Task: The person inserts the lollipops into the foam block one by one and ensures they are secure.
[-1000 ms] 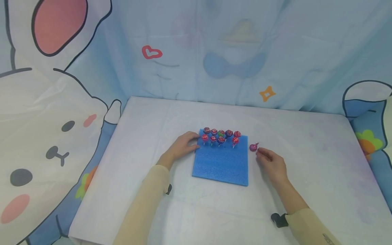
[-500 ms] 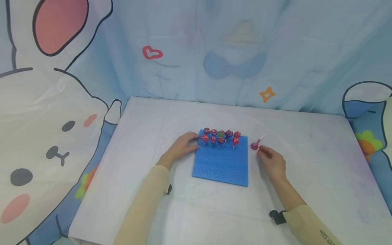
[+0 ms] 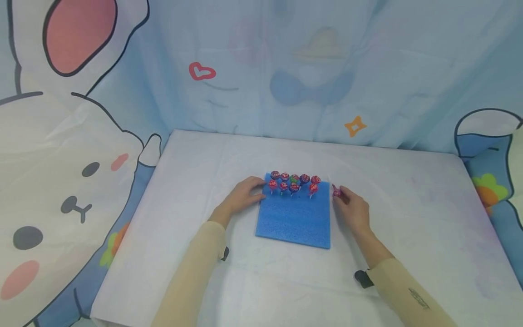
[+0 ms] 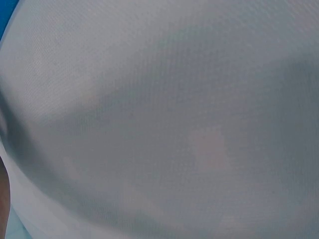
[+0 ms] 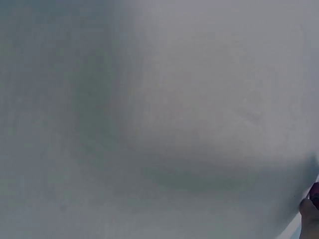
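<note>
A blue foam board (image 3: 292, 222) lies on the table, with two rows of wrapped lollipops (image 3: 294, 187) standing in its far part on their sticks. The front row has a gap between its last two lollipops. My left hand (image 3: 244, 195) touches the board's left edge with fingers extended and thumb apart. Just off the board's right edge, my right hand (image 3: 354, 211) pinches a pinkish-purple lollipop (image 3: 337, 193) by its head; the pale stick points up and away. In the right wrist view, a fingertip (image 5: 309, 216) and the dark lollipop head (image 5: 315, 193) show only at the corner.
A white cloth covers the table (image 3: 429, 218). Behind it hangs a pale blue curtain (image 3: 245, 104) with printed figures. The left wrist view shows mostly cloth (image 4: 149, 124) and a corner of the blue board (image 4: 5, 15).
The lollipop has turned, its stick swinging from the right to point away and slightly left. My right hand has moved a little left and away, towards the board. My left hand stays put.
</note>
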A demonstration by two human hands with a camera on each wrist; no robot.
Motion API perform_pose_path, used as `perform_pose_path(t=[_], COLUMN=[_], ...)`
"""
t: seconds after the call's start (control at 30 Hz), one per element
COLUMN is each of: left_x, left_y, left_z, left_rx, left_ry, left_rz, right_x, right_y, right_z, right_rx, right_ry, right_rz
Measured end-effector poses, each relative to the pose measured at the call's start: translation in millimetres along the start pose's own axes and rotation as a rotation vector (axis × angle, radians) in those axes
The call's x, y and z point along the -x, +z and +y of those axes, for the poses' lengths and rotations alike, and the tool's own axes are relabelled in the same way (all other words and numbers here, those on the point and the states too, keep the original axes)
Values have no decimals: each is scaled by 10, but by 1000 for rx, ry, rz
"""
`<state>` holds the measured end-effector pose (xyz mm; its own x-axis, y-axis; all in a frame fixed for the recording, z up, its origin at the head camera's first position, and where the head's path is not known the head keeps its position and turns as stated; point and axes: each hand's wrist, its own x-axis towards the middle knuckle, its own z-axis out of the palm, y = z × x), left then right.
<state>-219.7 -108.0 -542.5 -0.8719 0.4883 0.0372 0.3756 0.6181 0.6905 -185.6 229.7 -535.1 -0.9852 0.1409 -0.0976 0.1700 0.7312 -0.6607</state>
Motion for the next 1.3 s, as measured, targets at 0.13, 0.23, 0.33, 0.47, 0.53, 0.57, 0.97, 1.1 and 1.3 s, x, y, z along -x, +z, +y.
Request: perform_pose_path(t=[0.13,0.23,0.33,0.47,0.53,0.57,0.97,1.1,1.3], left_x=[6,8,2,-8,-10,-9,-4,-2,5], left_y=[7,10,8,3,3,3,-3,-1,-2], left_z=[-8,2,16,22,21,21,7,8,14], left_rx=[1,7,5,0,2,3,4,-1,-5], left_ry=[-1,-7,-12,-18,-25,-28,-32,-44,-51], left_rz=[3,0,0,2,-4,-6,-8,-16,-18], right_x=[-30,-35,-43,-58,-68,-71,-52,-28,-9], right_y=[56,87,111,123,125,124,59,17,13], right_z=[-6,8,18,20,37,48,29,-18,-59], right_rx=[37,68,91,91,80,76,-111,-191,-290], right_ry=[-58,-116,-170,-198,-195,-186,-98,-42,2], right_rz=[32,97,152,183,195,198,252,216,228])
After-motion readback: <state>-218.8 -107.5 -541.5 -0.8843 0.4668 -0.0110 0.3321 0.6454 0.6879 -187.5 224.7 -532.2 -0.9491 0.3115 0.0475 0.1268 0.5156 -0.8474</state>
